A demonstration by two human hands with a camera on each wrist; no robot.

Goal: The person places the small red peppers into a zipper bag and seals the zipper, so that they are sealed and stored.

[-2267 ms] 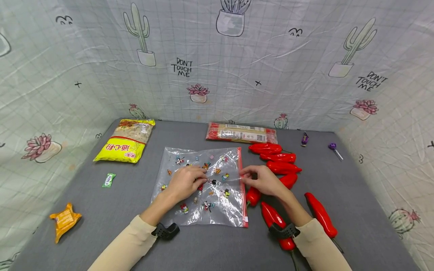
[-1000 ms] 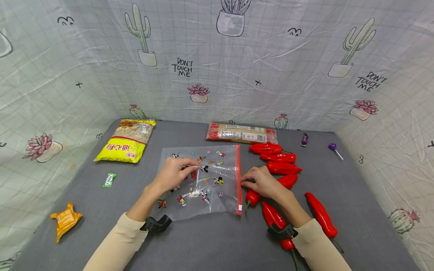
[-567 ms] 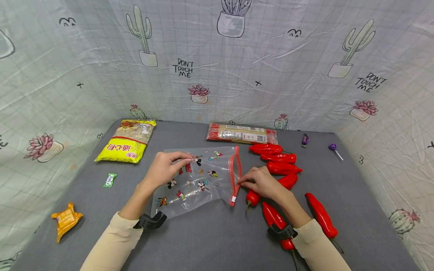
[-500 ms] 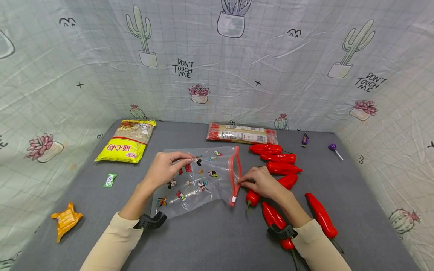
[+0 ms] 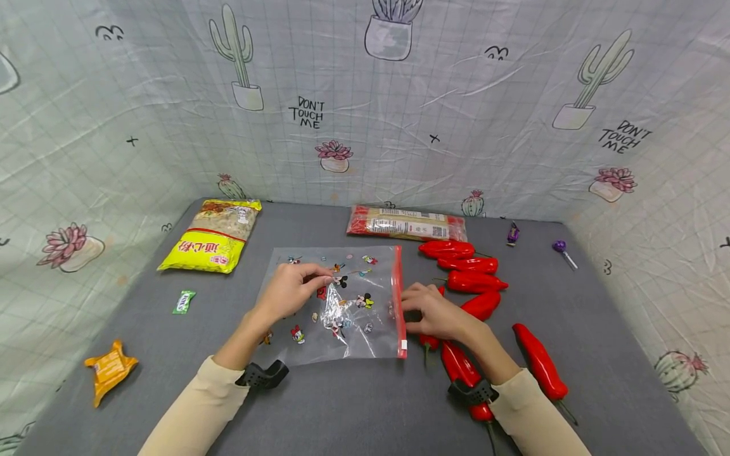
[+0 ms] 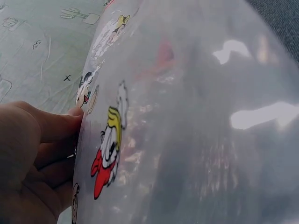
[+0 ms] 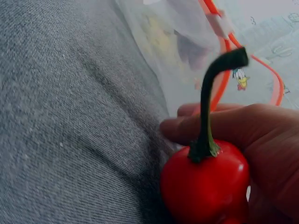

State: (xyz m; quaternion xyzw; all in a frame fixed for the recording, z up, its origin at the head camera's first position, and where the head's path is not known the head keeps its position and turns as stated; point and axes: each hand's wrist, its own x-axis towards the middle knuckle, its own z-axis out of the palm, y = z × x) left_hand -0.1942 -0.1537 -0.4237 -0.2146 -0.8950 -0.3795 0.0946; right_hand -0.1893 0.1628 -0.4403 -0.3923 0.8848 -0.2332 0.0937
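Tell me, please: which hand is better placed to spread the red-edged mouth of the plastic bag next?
Probably the right hand: it is at the red edge of the plastic bag, while the left hand pinches the bag away from that edge.

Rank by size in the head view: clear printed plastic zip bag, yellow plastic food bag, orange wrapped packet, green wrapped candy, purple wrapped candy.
1. Clear printed plastic zip bag
2. Yellow plastic food bag
3. Orange wrapped packet
Last, unranked: green wrapped candy and purple wrapped candy; they look close, the purple farther away.
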